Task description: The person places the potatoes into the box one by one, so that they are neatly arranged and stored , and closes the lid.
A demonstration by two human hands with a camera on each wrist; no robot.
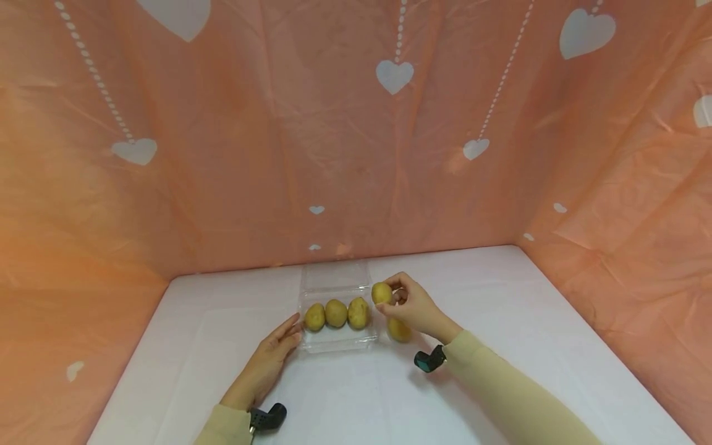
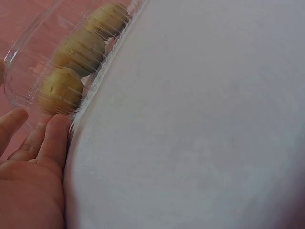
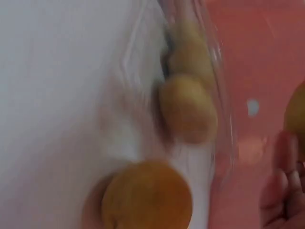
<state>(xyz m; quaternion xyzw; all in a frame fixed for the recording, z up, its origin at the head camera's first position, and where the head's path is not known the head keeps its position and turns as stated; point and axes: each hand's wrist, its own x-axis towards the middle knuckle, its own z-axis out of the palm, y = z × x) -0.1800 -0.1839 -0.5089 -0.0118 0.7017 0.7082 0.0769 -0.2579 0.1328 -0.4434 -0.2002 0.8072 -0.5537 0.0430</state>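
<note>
Three potatoes lie in a row inside a clear plastic clamshell box (image 1: 339, 345), among them a middle potato (image 1: 336, 313). The lid (image 1: 335, 275) is folded back on the far side. At the box's left end my left hand (image 1: 272, 353) rests with fingers extended, fingertips right at the wall; the left wrist view shows those fingers (image 2: 53, 143) beside the nearest potato (image 2: 61, 90). My right hand (image 1: 414, 306) pinches another potato (image 1: 381, 293) between thumb and fingers, raised near the box's right end. Below that hand, one more potato (image 1: 398, 330) sits on the table, partly hidden.
A white cloth covers the table (image 1: 222, 321). Behind and at both sides hangs an orange-pink curtain (image 1: 345, 154) with white hearts, meeting the table's far edge. Each wrist carries a small black camera, one being the left camera (image 1: 269, 418).
</note>
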